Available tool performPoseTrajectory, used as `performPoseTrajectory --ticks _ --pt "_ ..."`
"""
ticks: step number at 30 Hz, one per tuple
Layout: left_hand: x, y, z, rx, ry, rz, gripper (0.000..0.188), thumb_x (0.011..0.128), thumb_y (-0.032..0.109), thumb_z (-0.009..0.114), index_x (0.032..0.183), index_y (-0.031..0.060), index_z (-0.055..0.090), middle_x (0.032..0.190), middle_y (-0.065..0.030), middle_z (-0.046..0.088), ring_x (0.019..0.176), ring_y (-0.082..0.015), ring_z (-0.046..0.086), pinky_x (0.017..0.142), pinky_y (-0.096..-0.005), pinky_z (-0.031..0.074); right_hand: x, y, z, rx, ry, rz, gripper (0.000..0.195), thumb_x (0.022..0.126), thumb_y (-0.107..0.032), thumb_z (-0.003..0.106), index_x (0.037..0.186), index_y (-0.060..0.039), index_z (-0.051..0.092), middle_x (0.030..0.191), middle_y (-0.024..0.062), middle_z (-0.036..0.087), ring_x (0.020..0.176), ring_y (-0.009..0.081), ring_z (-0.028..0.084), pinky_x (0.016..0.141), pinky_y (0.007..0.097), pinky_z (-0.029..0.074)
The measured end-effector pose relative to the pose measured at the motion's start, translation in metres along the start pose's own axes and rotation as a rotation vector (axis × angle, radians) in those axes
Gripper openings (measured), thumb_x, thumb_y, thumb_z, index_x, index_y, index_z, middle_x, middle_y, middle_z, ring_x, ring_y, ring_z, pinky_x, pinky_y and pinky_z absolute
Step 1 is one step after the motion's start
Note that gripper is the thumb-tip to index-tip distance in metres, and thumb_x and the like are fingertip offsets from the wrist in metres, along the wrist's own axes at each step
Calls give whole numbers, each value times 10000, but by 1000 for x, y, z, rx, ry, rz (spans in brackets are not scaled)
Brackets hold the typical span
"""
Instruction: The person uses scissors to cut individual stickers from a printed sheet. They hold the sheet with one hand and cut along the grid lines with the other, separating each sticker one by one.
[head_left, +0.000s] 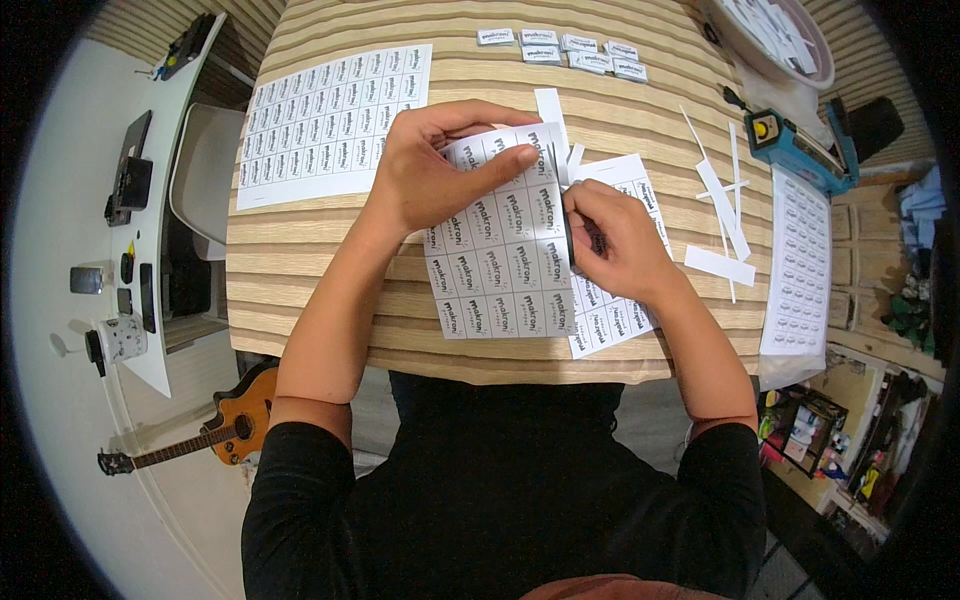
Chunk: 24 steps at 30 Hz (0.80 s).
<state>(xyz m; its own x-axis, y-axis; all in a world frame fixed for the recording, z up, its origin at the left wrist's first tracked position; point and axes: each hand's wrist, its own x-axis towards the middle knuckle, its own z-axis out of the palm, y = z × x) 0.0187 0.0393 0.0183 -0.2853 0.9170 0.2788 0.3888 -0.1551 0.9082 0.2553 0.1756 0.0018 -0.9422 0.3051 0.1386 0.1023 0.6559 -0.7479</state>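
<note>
My left hand (457, 169) grips the top of a sheet of printed paper labels (499, 274), its thumb pressed on the front. The sheet is held up over the table, with a grid of boxes that bear writing. At its right edge, my right hand (619, 236) is closed around black-handled scissors (568, 229), mostly hidden by the fingers and the paper. A dark blade shows near the sheet's upper right corner. Beneath my right hand lies another printed label sheet (611, 326), partly covered. A white paper strip (550, 105) sits just behind the held sheet.
A larger label sheet (330, 124) lies at left on the wood-patterned table (300, 277). Small stacks of cut labels (540, 54) stand at the back. Paper offcuts (720, 206) are scattered at right, near a blue sealing machine (799, 146), bagged label sheets (795, 262) and a tub of scraps (776, 37).
</note>
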Motion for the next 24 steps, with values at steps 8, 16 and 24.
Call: performPoseTrajectory --ticks 8,16,24 --pt "1 -1 0 20 8 6 331 972 86 904 1276 -15 820 1229 -160 846 1084 -167 804 939 -303 669 -1 3 1 -7 1 -29 176 916 -150 747 954 -57 604 725 77 584 719 323 622 665 455 501" --pt "0 -2 0 11 13 -1 327 974 96 905 1275 -5 825 1229 -147 847 1087 -162 802 943 -303 668 -1 5 2 4 -7 -12 181 924 -148 743 934 -56 588 745 90 589 728 338 630 671 468 498" --pt "0 -3 2 -10 29 -4 319 980 81 895 1279 -6 825 1235 -140 848 1091 -146 793 949 -286 652 -1 6 3 -3 -4 -11 193 931 -156 743 919 -54 581 751 98 586 728 345 629 672 477 492"
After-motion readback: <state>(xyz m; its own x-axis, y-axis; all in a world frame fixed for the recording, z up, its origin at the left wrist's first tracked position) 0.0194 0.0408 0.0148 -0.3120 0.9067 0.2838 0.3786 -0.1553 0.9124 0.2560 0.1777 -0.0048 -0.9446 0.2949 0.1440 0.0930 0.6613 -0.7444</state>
